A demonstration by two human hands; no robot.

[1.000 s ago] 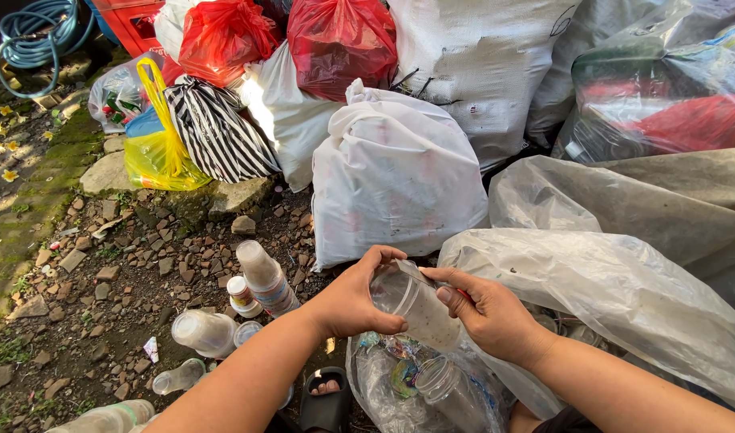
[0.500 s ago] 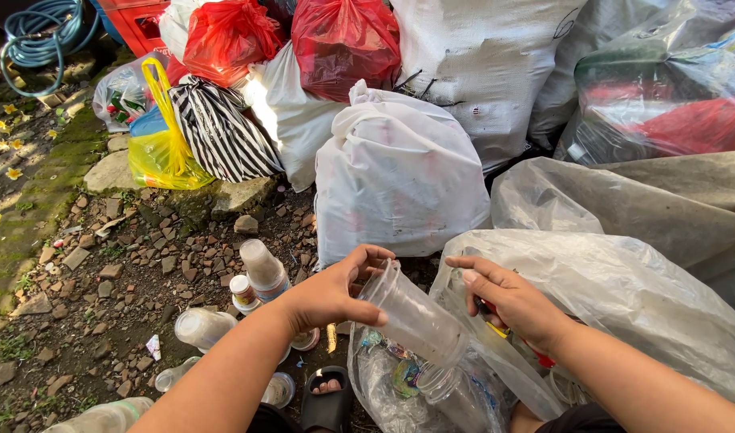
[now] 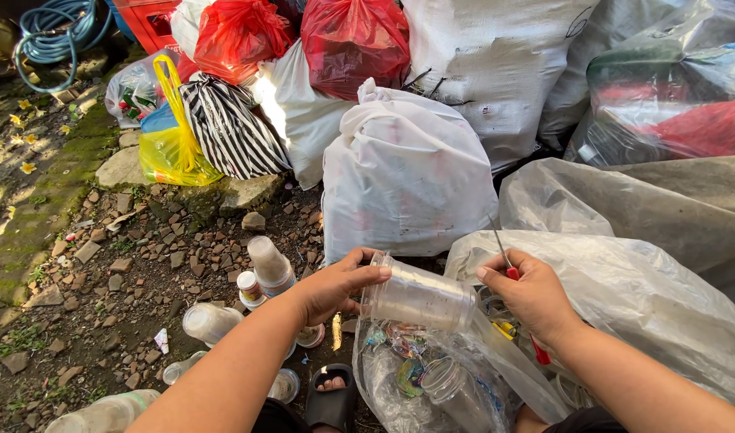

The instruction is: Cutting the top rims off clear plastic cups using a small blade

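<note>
- Left of the left hand, several pale plastic bottles (image 3: 267,265) lie on the stony ground (image 3: 103,281), close to the forearm.
- The left hand (image 3: 331,287) grips the rim end of a clear plastic cup (image 3: 420,298), thumb on top and fingers curled beneath.
- The cup lies on its side between both hands, above an open clear bag of plastic scrap (image 3: 432,377).
- The right hand (image 3: 532,295), just beside the cup's base, is closed around a thin red-handled tool (image 3: 512,273).
- Beyond both hands stands a tied white sack (image 3: 407,172); right of the right hand spreads a large translucent bag (image 3: 640,297).
</note>
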